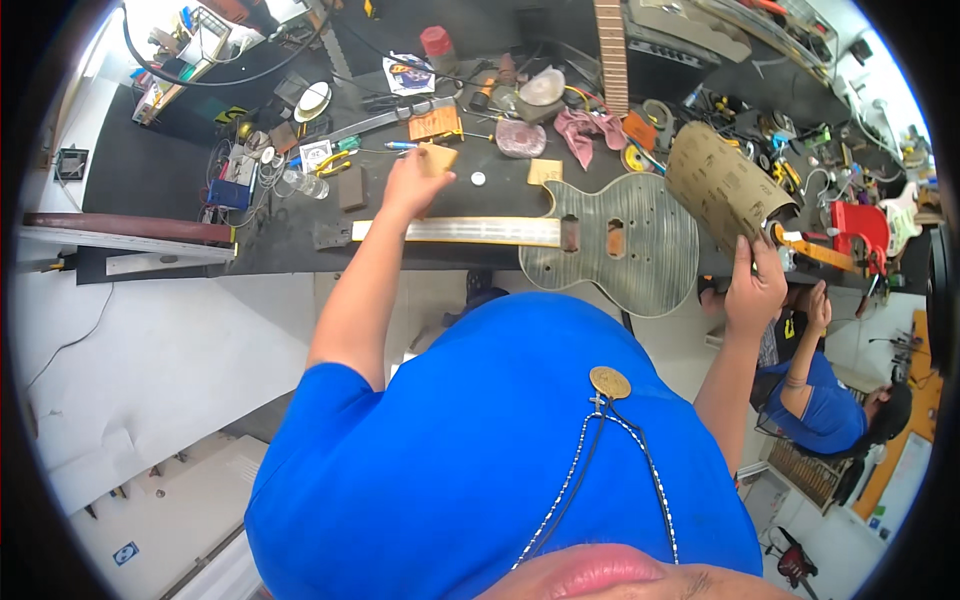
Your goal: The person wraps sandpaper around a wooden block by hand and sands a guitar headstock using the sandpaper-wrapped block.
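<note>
Dark workbench (490, 200), pale floor (430, 295)

Grey-streaked guitar body (655, 235), brown sheet (715, 175)

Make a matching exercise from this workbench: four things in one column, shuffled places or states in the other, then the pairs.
1. Small tan rectangular piece
2. Large curled brown sheet
3. Grey streaked wooden guitar body
4. Crumpled pink cloth

A. At the right hand's fingertips
B. Lying on the dark bench, beyond the guitar
C. Joined to a long pale neck
D. In the left hand

Pairs: 1-D, 2-A, 3-C, 4-B
</note>
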A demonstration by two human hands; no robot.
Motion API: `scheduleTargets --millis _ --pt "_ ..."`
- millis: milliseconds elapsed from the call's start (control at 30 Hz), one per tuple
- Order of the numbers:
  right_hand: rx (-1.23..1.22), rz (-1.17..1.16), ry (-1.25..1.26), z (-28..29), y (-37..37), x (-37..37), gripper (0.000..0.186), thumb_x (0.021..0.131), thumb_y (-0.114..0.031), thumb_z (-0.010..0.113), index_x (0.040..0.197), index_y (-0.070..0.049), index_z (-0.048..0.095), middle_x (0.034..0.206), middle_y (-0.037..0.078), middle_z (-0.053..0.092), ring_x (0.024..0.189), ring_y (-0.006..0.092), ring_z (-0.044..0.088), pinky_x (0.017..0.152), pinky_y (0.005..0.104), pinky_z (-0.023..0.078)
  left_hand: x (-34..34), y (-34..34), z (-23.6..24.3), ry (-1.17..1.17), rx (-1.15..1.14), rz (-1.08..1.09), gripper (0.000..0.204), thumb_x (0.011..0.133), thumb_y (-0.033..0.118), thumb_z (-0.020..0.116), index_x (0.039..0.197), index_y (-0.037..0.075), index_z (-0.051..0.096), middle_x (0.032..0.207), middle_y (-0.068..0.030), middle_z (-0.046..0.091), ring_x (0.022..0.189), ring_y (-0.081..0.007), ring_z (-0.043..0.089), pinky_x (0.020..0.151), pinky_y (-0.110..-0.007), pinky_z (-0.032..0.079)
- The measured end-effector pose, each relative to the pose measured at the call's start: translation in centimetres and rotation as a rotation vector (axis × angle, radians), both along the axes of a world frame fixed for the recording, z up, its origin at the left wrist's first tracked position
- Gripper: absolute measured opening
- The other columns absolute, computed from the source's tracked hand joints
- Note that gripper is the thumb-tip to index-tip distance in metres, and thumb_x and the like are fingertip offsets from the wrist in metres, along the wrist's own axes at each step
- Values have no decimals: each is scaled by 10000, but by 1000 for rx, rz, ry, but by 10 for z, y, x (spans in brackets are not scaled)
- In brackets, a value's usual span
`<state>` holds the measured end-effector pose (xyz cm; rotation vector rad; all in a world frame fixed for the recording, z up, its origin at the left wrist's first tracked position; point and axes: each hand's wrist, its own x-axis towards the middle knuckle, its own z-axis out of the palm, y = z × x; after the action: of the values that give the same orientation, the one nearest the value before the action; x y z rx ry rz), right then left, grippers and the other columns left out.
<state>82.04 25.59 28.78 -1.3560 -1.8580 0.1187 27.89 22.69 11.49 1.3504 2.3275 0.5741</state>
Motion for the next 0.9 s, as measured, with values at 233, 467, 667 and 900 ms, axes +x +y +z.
scheduleTargets --millis 233,467,667,900 --pt "-62 -35 10 11 6 -120 239 995 -22 716 1219 50 758 1235 225 768 1126 323 744 1009 376 547 -33 40 -53 298 -251 -287 923 699 448 967 1467 125 571 1422 -239 575 1346 -444 578 1131 -546 493" --pt "-11 318 -229 11 -2 -239 403 805 22 745 1198 -50 796 1207 73 783 1104 296 725 958 416 576 -54 34 -60 -22 -100 -333 758 854 461 869 1449 72 606 1509 -261 507 1344 -431 567 1145 -566 453" --pt "1 637 -421 -43 -5 -281 306 837 -154 705 1118 -111 818 1221 14 782 1187 261 677 1033 445 516 -49 11 38 -2059 -124 -2 835 1037 692 531 1573 62 414 1430 -237 602 1253 -388 622 1054 -605 503" --pt "4 726 -473 -88 -6 -311 284 867 -202 717 1120 -158 839 1308 -19 754 1357 278 578 1110 551 431 -77 -2 30 -1764 -307 318 531 1011 267 714 1443 34 511 1335 -190 643 1201 -344 655 1014 -557 542"
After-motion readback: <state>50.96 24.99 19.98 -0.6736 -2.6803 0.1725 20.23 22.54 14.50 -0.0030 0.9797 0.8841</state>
